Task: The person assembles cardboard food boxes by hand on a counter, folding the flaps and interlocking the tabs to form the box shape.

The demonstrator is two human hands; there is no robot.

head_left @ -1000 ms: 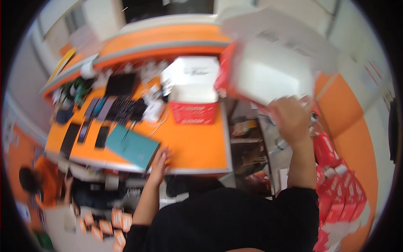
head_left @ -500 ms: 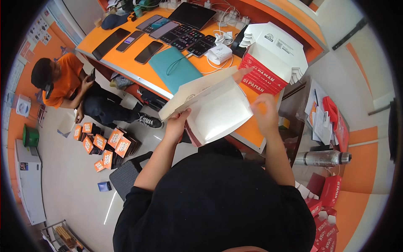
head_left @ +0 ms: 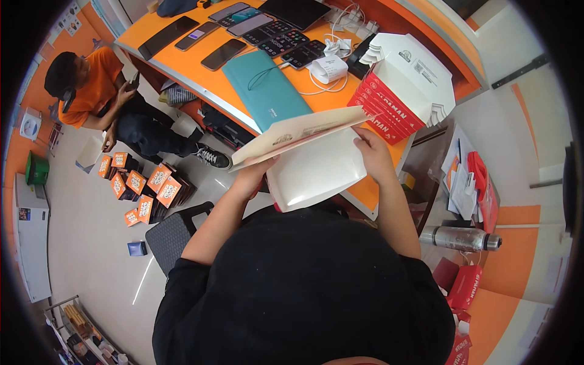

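Between my hands is a cardboard food box, white inside with red outer sides, its lid tilted up at the far side. My left hand grips the box's left end near the lid's corner. At the right end, my right hand pinches the wall, thumb on the inner side. Just beyond the box lies a teal folder on the orange table. To the right of it stands a stack of red boxes, the top one with its white lid raised.
Several phones, a tablet and white cables cover the table's far part. A person in an orange shirt sits at the left beside stacked orange-and-black boxes. A steel bottle and more red boxes are at my right.
My right hand has come in from the box's right side and now grips its right end wall. The lid has swung lower over the box's far side. The view has shifted slightly.
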